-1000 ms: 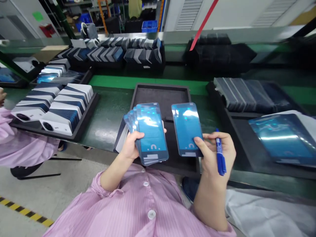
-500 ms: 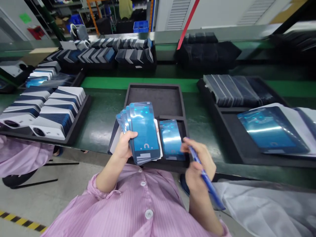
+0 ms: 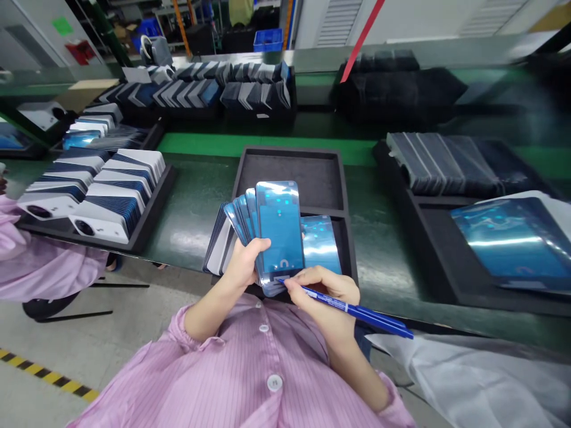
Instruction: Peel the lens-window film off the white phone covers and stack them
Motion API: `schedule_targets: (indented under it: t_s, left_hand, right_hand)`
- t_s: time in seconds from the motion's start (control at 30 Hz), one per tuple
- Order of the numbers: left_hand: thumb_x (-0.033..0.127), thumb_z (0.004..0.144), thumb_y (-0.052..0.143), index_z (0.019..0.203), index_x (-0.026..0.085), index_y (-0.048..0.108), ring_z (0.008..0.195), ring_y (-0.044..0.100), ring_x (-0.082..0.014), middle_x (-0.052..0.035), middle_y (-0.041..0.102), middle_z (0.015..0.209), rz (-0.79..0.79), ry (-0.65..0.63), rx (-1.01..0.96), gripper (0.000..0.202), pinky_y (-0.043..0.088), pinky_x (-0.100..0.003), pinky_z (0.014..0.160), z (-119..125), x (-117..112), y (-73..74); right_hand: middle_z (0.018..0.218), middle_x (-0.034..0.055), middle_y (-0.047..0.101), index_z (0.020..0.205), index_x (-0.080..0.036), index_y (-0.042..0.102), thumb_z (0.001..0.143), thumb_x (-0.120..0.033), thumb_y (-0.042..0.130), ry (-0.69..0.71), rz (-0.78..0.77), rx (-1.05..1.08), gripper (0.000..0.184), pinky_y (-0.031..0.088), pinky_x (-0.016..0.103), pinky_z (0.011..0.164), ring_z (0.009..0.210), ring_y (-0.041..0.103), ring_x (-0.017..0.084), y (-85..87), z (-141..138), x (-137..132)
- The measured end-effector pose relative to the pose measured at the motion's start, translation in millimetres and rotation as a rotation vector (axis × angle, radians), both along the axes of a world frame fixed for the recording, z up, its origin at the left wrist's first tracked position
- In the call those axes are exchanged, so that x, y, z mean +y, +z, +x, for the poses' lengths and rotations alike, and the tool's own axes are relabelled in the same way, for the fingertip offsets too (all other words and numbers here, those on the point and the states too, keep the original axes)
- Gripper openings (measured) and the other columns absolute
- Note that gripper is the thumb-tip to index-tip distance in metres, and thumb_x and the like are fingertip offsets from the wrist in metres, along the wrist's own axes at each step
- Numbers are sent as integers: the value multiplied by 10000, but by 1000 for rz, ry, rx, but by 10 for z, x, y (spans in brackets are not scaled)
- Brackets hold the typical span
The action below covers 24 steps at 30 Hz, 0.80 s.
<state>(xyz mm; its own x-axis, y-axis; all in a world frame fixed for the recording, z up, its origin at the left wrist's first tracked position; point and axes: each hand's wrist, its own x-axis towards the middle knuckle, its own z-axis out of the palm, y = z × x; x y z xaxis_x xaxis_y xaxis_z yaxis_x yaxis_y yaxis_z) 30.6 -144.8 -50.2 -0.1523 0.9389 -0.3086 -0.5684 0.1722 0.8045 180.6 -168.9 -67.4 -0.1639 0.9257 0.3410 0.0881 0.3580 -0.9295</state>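
Observation:
My left hand [image 3: 244, 261] is closed round a fanned stack of phone-sized panels [image 3: 280, 229], its thumb on the front one. That panel has a blue film face, with a small white label near its lower end. A blue marker pen [image 3: 361, 312] is pinched in my right hand [image 3: 328, 297], its tip at the label. Whether the tip touches is hard to tell. Behind my right hand, another blue-faced panel [image 3: 321, 244] lies in the near section of a black tray [image 3: 345, 208]. Left of my left hand, more panels [image 3: 218, 244] stand on edge, partly hidden.
At left, a tray of white and dark-blue panels [image 3: 107, 196] stands near the bench edge. At right, another black tray [image 3: 428, 249] holds wrapped panels [image 3: 446, 163] and a large blue-filmed stack [image 3: 513, 238]. More filled trays [image 3: 256, 95] line the back. A co-worker's pink sleeve [image 3: 27, 255] shows at left.
My right hand has moved left with the marker pen, from beside the tray to the front panel's label. The fanned stack sits slightly more upright in my left hand. The view has shifted slightly.

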Motion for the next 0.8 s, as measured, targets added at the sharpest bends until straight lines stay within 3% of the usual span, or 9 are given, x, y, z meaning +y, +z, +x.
schedule_targets:
  t_s: [0.23, 0.5, 0.8]
  left_hand:
    - [298, 534, 738, 936, 185, 655, 862, 713, -317, -31, 734, 764, -24, 110, 19, 427, 553, -453, 837, 13, -16, -20]
    - [351, 565, 759, 964, 163, 659, 996, 700, -340, -72, 749, 893, -53, 98, -44, 453, 544, -462, 896, 10, -18, -17]
    - [410, 635, 757, 953, 159, 675, 1103, 680, -325, -81, 761, 977, -73, 56, -117, 413, 542, -423, 938, 46, -30, -20]
  right_hand:
    - [558, -22, 640, 613, -201, 628, 809, -211, 759, 3, 41, -78, 236, 453, 225, 478, 483, 599, 126, -2, -6, -4]
    - [536, -6, 629, 618, -212, 600, 814, -265, 747, -1, -34, 140, 251, 460, 258, 444, 453, 582, 149, -51, 25, -6]
    - [622, -21, 701, 660, -215, 658, 801, -173, 782, 24, 98, -63, 192, 495, 227, 512, 515, 649, 133, 54, 1, -47]
